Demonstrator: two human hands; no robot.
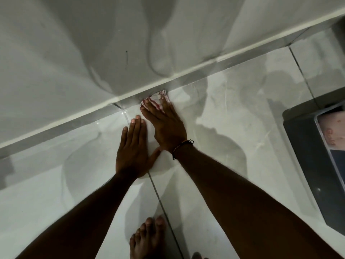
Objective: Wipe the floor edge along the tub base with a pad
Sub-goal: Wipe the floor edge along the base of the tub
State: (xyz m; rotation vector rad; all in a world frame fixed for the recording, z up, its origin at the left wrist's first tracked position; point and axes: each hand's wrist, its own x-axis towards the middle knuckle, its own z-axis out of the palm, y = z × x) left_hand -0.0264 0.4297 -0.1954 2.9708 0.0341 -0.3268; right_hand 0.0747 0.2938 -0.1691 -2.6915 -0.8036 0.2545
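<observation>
Head view: my right hand (164,126), flat, ungripping, presses pad (155,99) to tub base (71,111); pad may slip free.

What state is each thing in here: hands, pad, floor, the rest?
floor: glossy; wet or dry cannot tell
pad: bunched, pressed on the floor against the tub base
right hand: fingers straight, pressing the pad
left hand: flat on the floor, holding nothing
thread bracelet: on the right wrist
bare foot: planted on the floor
dark box: on the floor; open or closed cannot tell
</observation>
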